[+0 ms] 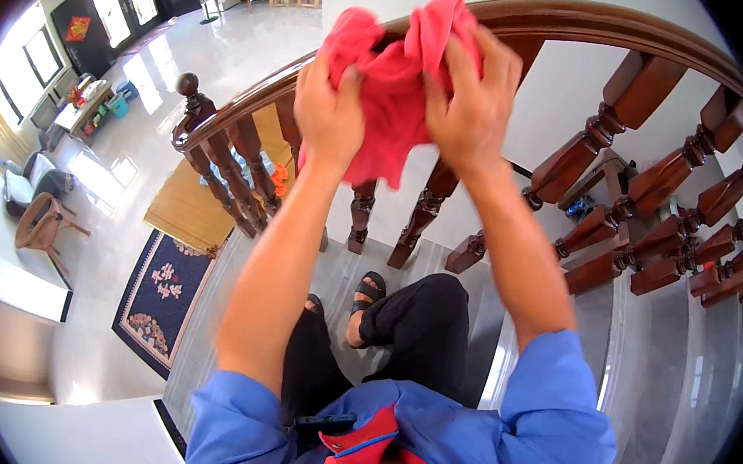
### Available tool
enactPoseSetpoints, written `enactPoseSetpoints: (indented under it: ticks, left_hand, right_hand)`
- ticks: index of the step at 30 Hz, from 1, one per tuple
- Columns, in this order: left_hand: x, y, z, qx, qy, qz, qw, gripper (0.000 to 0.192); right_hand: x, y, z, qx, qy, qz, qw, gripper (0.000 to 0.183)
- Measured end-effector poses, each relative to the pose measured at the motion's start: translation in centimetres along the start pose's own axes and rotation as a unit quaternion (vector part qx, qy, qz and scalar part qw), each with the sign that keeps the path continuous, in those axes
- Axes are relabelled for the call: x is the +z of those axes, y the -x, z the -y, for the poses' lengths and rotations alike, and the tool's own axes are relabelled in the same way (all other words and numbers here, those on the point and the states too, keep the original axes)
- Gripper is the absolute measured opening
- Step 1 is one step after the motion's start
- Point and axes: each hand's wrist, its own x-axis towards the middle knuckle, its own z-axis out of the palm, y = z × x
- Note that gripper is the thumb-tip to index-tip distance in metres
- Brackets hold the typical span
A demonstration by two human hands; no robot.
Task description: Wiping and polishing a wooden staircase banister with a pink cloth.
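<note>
A crumpled pinkish-red cloth (392,96) is held between my two hands over the dark, glossy wooden handrail (578,22) of a staircase. My left hand (332,108) grips the cloth's left side, fingers curled into it. On the right side, my right hand (474,96) holds a bunched part of the same cloth. The lower part of the cloth hangs down in front of the turned wooden balusters (361,211). Whether the cloth touches the handrail behind it cannot be told.
Grey stone steps (532,349) curve away at the right. A dark patterned mat (160,300) lies at the lower left, beside a yellowish-brown board or box (190,205). The newel post (192,97) stands at the handrail's left end. A wicker chair (42,222) is farther left.
</note>
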Motion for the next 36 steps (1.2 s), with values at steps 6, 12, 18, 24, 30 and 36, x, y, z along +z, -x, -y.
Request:
enactPoseSetpoints:
  ticks: [6, 12, 18, 24, 30, 36]
  left_hand:
    - [-2.9, 8.7, 4.8, -0.143, 0.067, -0.05, 0.986, 0.025]
    - [-1.1, 7.9, 5.5, -0.205, 0.159, 0.007, 0.966, 0.036]
    - [0.9, 6.4, 4.7, -0.065, 0.188, 0.062, 0.978, 0.056]
    - [2.0, 4.6, 6.7, -0.111, 0.188, 0.074, 0.973, 0.037]
    - [2.7, 4.5, 9.9, -0.143, 0.199, 0.006, 0.969, 0.024]
    - [4.3, 9.7, 9.9, -0.152, 0.067, 0.009, 0.986, 0.027]
  right_hand:
    - [4.5, 12.0, 5.6, 0.242, -0.153, 0.028, 0.958, 0.054]
    - [7.9, 12.9, 4.3, 0.462, -0.26, -0.06, 0.846, 0.061]
    - [10.5, 10.6, 1.5, 0.352, -0.349, -0.041, 0.868, 0.039]
    - [10.6, 12.9, 3.6, 0.379, -0.28, 0.002, 0.882, 0.039]
    - [11.0, 12.6, 4.4, 0.246, -0.155, 0.002, 0.957, 0.042]
    - [13.3, 20.5, 1.3, 0.548, -0.483, -0.069, 0.68, 0.032]
